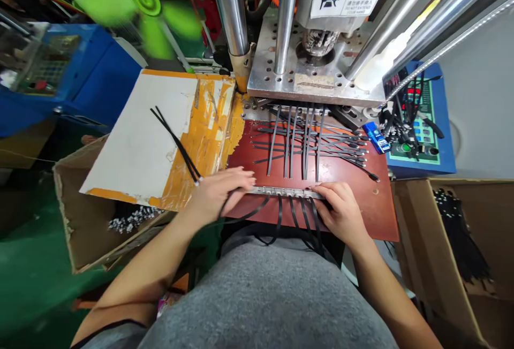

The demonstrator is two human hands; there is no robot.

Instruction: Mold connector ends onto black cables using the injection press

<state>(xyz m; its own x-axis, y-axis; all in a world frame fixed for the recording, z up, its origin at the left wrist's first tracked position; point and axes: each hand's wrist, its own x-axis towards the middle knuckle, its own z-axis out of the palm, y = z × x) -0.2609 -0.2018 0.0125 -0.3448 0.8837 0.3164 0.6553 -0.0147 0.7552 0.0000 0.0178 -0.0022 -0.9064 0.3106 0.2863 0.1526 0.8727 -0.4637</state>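
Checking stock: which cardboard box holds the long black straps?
The right box; its straps lie bundled inside, while the left box holds a small heap of black and white bits.

Steel press columns and platen block reaching past the black straps.

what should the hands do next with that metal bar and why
Probably slide the metal bar straight forward, evenly with both hands. The left hand and right hand rest on its two ends, and the black straps run from it toward the steel press plate.
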